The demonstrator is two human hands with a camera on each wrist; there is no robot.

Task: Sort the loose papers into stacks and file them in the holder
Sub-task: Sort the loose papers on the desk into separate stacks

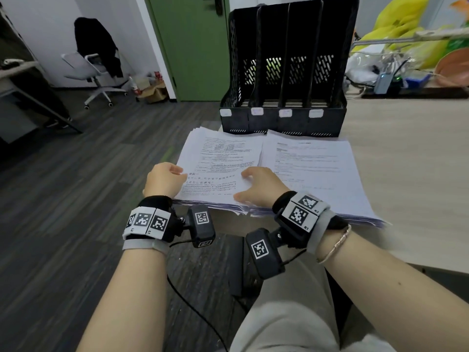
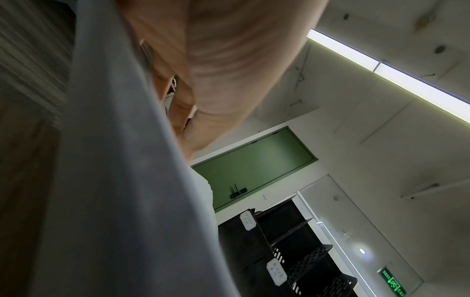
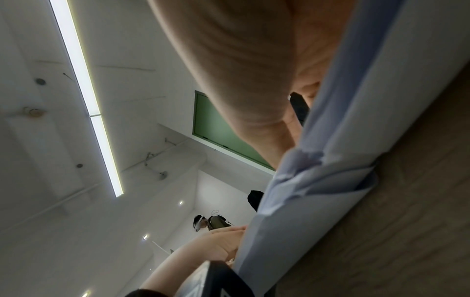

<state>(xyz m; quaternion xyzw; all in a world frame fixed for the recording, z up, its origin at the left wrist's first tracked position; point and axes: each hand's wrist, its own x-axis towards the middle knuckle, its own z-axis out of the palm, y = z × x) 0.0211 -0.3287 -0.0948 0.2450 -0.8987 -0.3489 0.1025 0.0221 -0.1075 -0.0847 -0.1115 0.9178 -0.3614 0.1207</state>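
The left hand (image 1: 162,180) grips the stack (image 1: 223,158) at its 9 o'clock edge, the right hand (image 1: 258,186) lies flat on top, and the holder (image 1: 284,120) stands at 12 o'clock.

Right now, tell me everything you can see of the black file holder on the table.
The file holder looks like black plastic with perforated mesh walls. Three upright dividers split it into four slots, all looking empty, each with a small white label on the low front lip; the writing is too blurred to read. It stands upright on the wooden table, open front toward the papers, whose far edges reach its base.
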